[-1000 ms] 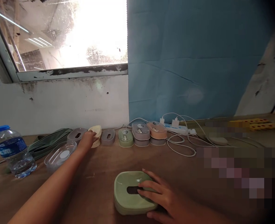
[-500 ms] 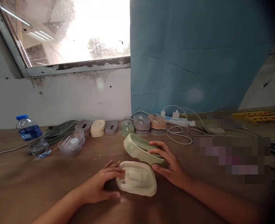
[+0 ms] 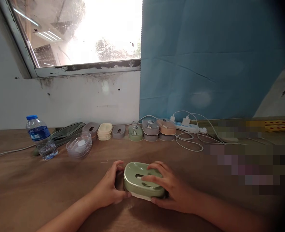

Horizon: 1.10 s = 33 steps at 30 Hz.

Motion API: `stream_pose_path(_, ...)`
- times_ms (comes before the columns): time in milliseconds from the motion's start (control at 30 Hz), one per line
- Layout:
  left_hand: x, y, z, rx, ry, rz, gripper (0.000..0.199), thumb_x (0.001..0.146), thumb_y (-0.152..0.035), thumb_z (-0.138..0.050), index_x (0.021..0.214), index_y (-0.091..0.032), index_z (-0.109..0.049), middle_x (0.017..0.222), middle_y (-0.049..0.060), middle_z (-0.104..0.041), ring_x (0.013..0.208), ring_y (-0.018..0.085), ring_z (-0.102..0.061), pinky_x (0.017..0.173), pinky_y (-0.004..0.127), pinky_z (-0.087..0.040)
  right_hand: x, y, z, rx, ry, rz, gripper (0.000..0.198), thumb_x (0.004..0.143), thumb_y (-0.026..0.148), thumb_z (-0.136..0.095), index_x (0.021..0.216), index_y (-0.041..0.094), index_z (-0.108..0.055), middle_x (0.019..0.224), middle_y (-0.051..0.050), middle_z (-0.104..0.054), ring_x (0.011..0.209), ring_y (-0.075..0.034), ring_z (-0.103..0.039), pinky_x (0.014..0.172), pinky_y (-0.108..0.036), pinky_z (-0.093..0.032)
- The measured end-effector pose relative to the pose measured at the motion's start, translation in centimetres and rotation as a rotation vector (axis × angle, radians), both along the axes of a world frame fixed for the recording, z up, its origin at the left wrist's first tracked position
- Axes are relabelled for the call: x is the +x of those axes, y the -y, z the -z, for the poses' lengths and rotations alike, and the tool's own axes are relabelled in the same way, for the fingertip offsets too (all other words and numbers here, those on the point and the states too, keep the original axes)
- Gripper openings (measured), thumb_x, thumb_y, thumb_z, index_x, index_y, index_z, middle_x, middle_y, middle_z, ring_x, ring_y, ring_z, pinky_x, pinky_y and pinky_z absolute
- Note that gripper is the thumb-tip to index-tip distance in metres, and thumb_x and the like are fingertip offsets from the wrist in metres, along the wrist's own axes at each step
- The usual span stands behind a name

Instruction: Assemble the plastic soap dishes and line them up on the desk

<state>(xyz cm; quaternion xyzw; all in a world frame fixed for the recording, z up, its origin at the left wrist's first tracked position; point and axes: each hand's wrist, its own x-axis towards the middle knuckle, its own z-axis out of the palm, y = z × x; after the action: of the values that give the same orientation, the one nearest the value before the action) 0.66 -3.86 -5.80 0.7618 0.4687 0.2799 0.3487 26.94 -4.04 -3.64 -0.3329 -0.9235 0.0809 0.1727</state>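
Note:
In front of me a green rounded box cover [image 3: 135, 185] with an oval slot in its top sits over a cream base [image 3: 141, 196]. Only a pale strip of that base shows along the lower front edge. My right hand [image 3: 168, 185] grips the cover's right end, fingers across the top and thumb low at the front. At the opposite end, my left hand [image 3: 111, 187] curves around the left side, its thumb against the front corner and its fingers near the back corner.
Along the wall stand finished-looking green [image 3: 135, 132], grey [image 3: 150, 129] and orange-brown boxes [image 3: 166, 127], grey slotted covers [image 3: 118, 131] and stacked cream bases [image 3: 104, 131]. Clear lids [image 3: 79, 145], a water bottle [image 3: 41, 137], a dark bag [image 3: 68, 133] and a power strip with cables [image 3: 187, 126] are also there.
The green cover, held tilted behind the cream base by my right hand, has come down over it. My left hand has shifted from the base's top to the left side.

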Motion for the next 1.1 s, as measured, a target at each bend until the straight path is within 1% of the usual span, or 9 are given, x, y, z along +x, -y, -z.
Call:
stream_pose_path(100,0.1,0.0,-0.3,0.045,-0.023,0.041,0.094,0.058,-0.027,-0.076,0.133,-0.023,-0.021,0.126,0.012,-0.044,0.117,0.028,-0.043,0.101,0.045,-0.032,0.5,-0.4,-0.3,0.0,0.089,-0.097,0.052,0.082,0.044,-0.053,0.131,0.036,-0.041,0.136,-0.007,-0.038,0.13,-0.032,-0.024,0.098,-0.052,-0.033)
stream_pose_path(200,-0.9,-0.5,-1.6,0.234,-0.145,0.085,0.101,0.055,-0.038,-0.078,0.137,-0.023,-0.02,0.137,0.013,-0.031,0.127,0.032,-0.03,0.104,0.047,-0.028,0.8,-0.7,-0.5,0.013,0.138,-0.189,0.052,0.084,0.047,-0.049,0.133,0.035,-0.038,0.141,-0.004,-0.035,0.135,-0.032,-0.016,0.102,-0.053,-0.028)
stream_pose_path(367,-6.8,-3.5,-4.6,0.523,-0.421,-0.337,0.048,0.079,-0.042,-0.052,0.121,-0.019,-0.048,0.134,0.012,-0.04,0.129,0.031,-0.028,0.106,0.049,-0.023,0.7,-0.7,-0.6,0.012,0.103,-0.231,0.051,0.083,0.043,-0.05,0.132,0.032,-0.041,0.139,-0.004,-0.04,0.135,-0.03,-0.017,0.103,-0.05,-0.029)
stream_pose_path(467,-11.2,-5.4,-5.1,0.48,-0.555,-0.562,0.037,0.074,-0.033,-0.048,0.104,-0.016,-0.062,0.119,0.014,-0.055,0.121,0.036,-0.041,0.101,0.052,-0.029,0.6,-0.7,-0.5,-0.003,0.102,-0.225,0.049,0.084,0.043,-0.05,0.131,0.032,-0.044,0.137,-0.005,-0.043,0.135,-0.029,-0.019,0.103,-0.05,-0.031)
stream_pose_path(567,-13.9,-6.2,-5.1,0.427,-0.542,-0.568,0.031,0.071,-0.029,-0.044,0.088,-0.017,-0.067,0.103,0.012,-0.066,0.1,0.03,-0.059,0.088,0.043,-0.044,0.6,-0.8,-0.3,-0.02,0.118,-0.22,0.049,0.084,0.043,-0.049,0.131,0.032,-0.042,0.137,-0.004,-0.041,0.135,-0.029,-0.017,0.103,-0.051,-0.03)
stream_pose_path(667,-14.8,-6.1,-5.4,0.433,-0.496,-0.557,0.028,0.07,-0.033,-0.044,0.078,-0.019,-0.067,0.088,0.009,-0.071,0.086,0.027,-0.065,0.08,0.036,-0.049,0.8,-0.8,-0.2,-0.031,0.115,-0.214,0.051,0.083,0.045,-0.049,0.131,0.03,-0.041,0.139,-0.005,-0.039,0.136,-0.029,-0.015,0.103,-0.051,-0.029)
stream_pose_path(800,-14.3,-5.3,-6.7,0.498,-0.429,-0.597,0.031,0.073,-0.041,-0.045,0.082,-0.019,-0.065,0.093,0.009,-0.07,0.09,0.027,-0.063,0.083,0.037,-0.047,1.0,-0.8,-0.2,0.012,0.012,-0.217,0.069,0.078,0.047,-0.054,0.138,0.022,-0.03,0.143,-0.01,-0.029,0.135,-0.03,-0.015,0.104,-0.051,-0.027)
stream_pose_path(933,-10.9,-3.5,-8.5,0.442,-0.018,-0.598,0.036,0.077,-0.047,-0.053,0.096,-0.018,-0.061,0.097,0.008,-0.068,0.095,0.025,-0.061,0.085,0.036,-0.046,0.4,-0.5,-1.3,0.225,-0.13,-0.182,0.063,0.082,0.032,-0.051,0.138,0.021,-0.024,0.143,-0.011,-0.027,0.135,-0.027,-0.017,0.104,-0.046,-0.03)
stream_pose_path(1100,-3.4,-0.7,-8.8,-0.165,0.748,-0.19,0.033,0.073,-0.035,-0.069,0.098,-0.015,-0.061,0.08,0.004,-0.068,0.078,0.017,-0.065,0.077,0.03,-0.05,-0.9,0.1,-4.0,0.483,-0.149,0.011,0.059,0.079,0.034,-0.058,0.133,0.03,-0.035,0.146,-0.006,-0.017,0.134,-0.032,-0.018,0.103,-0.049,-0.03)
